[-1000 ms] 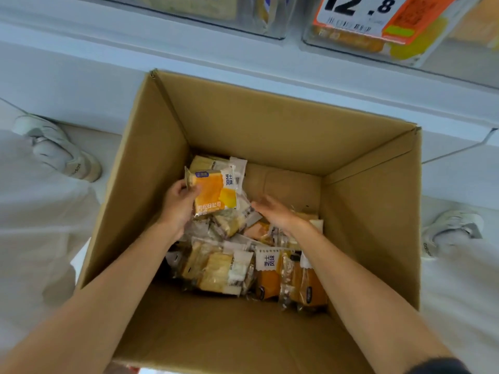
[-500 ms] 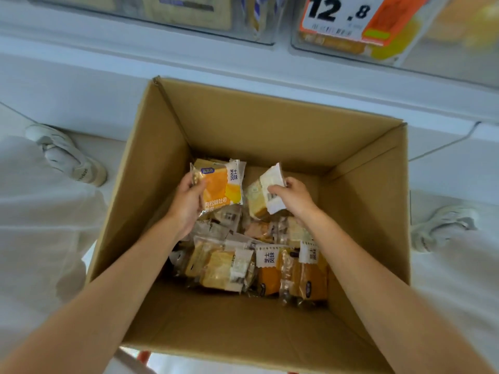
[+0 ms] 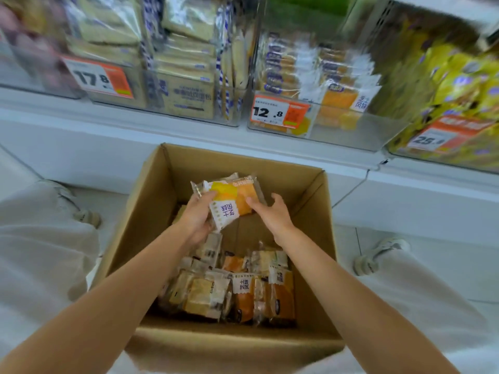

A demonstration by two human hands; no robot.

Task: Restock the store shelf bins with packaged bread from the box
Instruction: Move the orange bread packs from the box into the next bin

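Observation:
An open cardboard box (image 3: 310, 201) stands on the floor below the shelf. Several wrapped bread packs (image 3: 235, 290) lie in its bottom, some orange, some pale. My left hand (image 3: 198, 218) grips a small stack of orange bread packs (image 3: 232, 194) from the left, lifted above the box's far half. My right hand (image 3: 272, 214) holds the stack's right edge, fingers under it and thumb on top. Above, a clear shelf bin (image 3: 351, 130) with a 12.8 price tag (image 3: 279, 112) holds the same orange packs.
A clear bin (image 3: 189, 98) of pale bread with a 17.8 tag sits to the left, and a bin of yellow packs (image 3: 453, 85) to the right. The white shelf ledge (image 3: 189, 130) runs above the box. My knees and white shoes (image 3: 378, 255) flank the box.
Both hands rose from the box bottom and came together, joining their packs into one stack. My view tilted up, so the shelf bins now show.

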